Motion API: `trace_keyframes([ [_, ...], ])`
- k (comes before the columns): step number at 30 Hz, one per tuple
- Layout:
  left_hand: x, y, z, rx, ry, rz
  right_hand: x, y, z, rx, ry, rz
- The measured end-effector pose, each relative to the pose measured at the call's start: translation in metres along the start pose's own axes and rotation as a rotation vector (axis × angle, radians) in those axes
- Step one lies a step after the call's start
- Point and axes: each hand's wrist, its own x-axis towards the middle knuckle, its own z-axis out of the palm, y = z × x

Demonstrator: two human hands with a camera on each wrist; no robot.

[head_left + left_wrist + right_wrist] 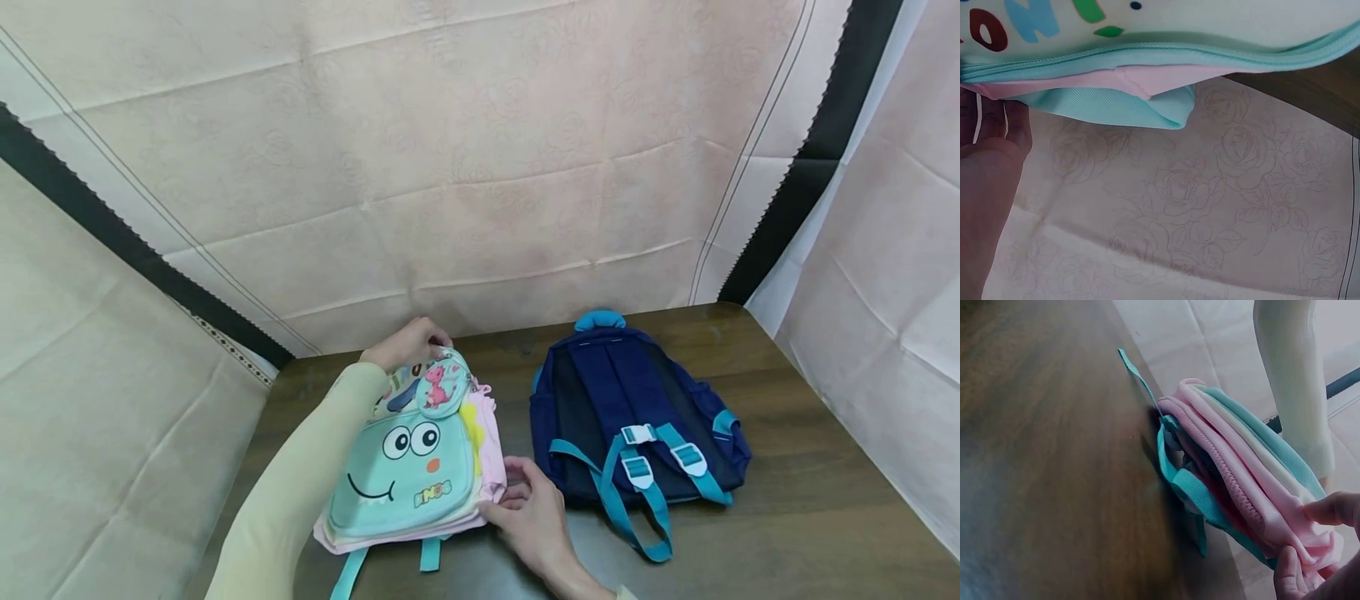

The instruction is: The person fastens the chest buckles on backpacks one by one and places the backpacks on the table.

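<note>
A small mint-and-pink child's backpack lies front side up on the table, with big cartoon eyes, a smile and a round dinosaur pouch. My left hand grips its top edge; in the left wrist view that hand's fingers go partly out of sight at the bag's pink and mint rim. At the lower right side my right hand pinches the pink side fabric between thumb and fingers. In the right wrist view the pink side panel bunches at the thumb. Mint straps hang beneath.
A navy backpack with turquoise straps and white buckles lies to the right on the brown wooden table, strap side up. Pale patterned cloth walls with black edging stand behind and at both sides.
</note>
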Motion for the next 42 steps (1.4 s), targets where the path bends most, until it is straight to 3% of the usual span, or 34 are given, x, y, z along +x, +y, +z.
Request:
trace_keyframes([
  [18,-0.002,0.009,-0.010,-0.081,0.034,-0.014,-0.007,-0.018,-0.010,0.035,0.076,-0.052],
  [32,-0.003,0.009,-0.016,-0.237,0.084,-0.021,-0.010,-0.039,-0.016,-0.052,0.125,-0.065],
  [42,-0.002,0.011,-0.025,-0.272,0.109,-0.003,-0.012,-0.050,-0.018,-0.054,0.154,-0.136],
])
